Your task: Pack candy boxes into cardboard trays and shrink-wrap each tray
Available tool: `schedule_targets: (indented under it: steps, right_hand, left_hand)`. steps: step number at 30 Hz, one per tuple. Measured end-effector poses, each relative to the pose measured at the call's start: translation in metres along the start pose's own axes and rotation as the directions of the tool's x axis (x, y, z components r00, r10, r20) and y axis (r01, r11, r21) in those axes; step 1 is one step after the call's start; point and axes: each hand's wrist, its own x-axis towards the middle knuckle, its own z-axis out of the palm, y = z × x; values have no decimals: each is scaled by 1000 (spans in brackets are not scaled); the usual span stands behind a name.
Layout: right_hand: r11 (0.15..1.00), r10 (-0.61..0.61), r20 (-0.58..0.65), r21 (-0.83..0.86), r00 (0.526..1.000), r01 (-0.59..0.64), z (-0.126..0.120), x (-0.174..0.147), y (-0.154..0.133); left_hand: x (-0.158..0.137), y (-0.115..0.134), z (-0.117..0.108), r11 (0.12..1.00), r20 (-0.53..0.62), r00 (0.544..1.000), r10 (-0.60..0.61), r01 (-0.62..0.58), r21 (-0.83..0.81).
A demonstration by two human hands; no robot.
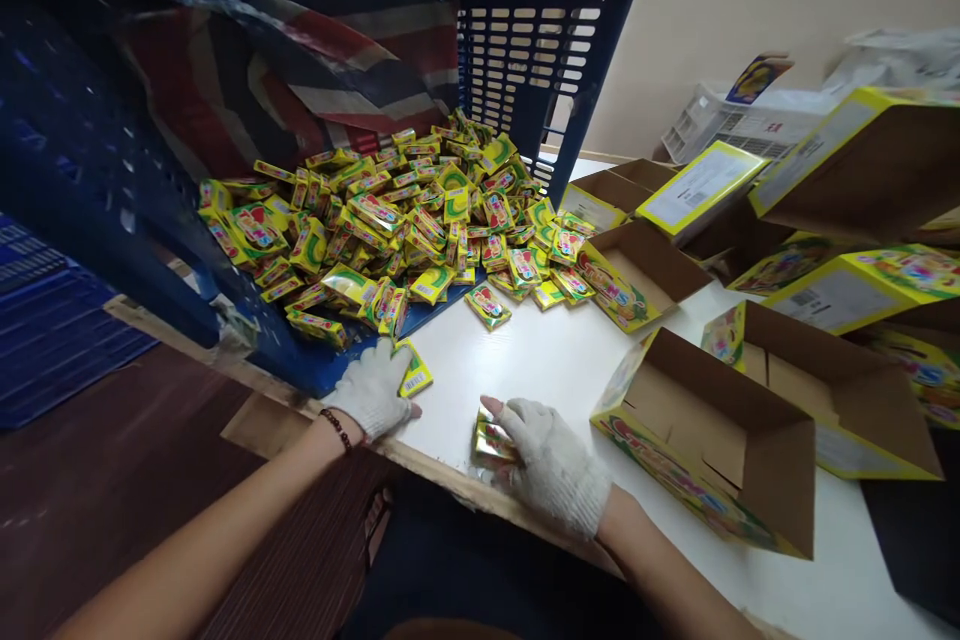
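My left hand [373, 388], in a white knitted glove with a bare thumb tip, has its fingers bent over a small yellow box [415, 370] at the blue crate's lower lip. Near the table's front edge, my right hand [555, 465], gloved alike, grips a few small yellow boxes [491, 440] between thumb and fingers; how many is hidden. A heap of the same printed boxes [405, 210] spills from the tipped blue crate [300, 360] onto the white table [465, 360]. One loose box [488, 306] lies flat in front of the heap.
An open cardboard display carton [705, 430] stands right of my right hand. Several more yellow-edged cartons [825, 380] are stacked behind it. A white plastic basket [757, 125] sits at the back right, and a striped cloth [300, 70] lines the crate. Blue crates [67, 320] stand at the left.
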Motion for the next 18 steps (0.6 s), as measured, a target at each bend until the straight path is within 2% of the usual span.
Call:
schedule_targets:
  steps: [2,3,5,6,7,8,10,11,12,13,14,15,16,17,18]
  right_hand:
    - [975,168,-46,158,985,-159,4,1,0]
    - [915,286,-48,312,957,-258,6,0,1]
    - [671,462,31,642,887,-372,9,-1,1]
    - [523,485,92,767,870,-373,10,-2,1]
    - [374,465,147,862,873,-344,11,-2,0]
    - [235,426,175,926,888,-296,12,-2,-1]
    - [17,360,163,983,919,-181,14,0,-6]
    - [-77,338,139,990,931,-120,14,2,-8]
    - [-130,333,104,989,937,-63,13,5,-8]
    - [-127,348,63,992,935,-20,11,8,-8]
    - [-87,371,22,996,928,12,7,10,-5]
    - [-16,399,-20,999,917,29,1,11,-2]
    - [90,416,-59,996,907,23,-5,11,3]
    - [242,420,-103,970,901,-2,-12,11,7]
    - [428,407,-152,903,901,-41,-20,9,11]
  left_hand:
    - [1,-4,4,1000,15,1000,-9,9,2]
    - [1,-3,6,1000,2,1000,2,-2,-17]
    - [2,4,8,995,-83,997,2,-10,-103]
    - [1,11,8,983,-146,989,-19,-8,-182]
    - [1,18,9,955,-207,977,-50,-14,-297]
    - [-1,27,10,895,-252,964,-84,-38,-445]
    - [-6,47,16,661,-261,959,-107,-127,-740]
    - [-10,58,21,521,-243,967,-70,-172,-836]
    - [-12,68,26,408,-232,973,-4,-211,-888]
    - [-14,76,31,349,-232,970,70,-241,-906]
    - [-13,81,35,350,-239,962,136,-272,-896]
    - [-9,84,37,416,-254,950,183,-309,-855]
    - [-2,84,37,514,-272,939,210,-342,-787]
    - [10,81,34,614,-288,931,222,-363,-701]
    - [26,78,28,698,-304,926,225,-370,-613]
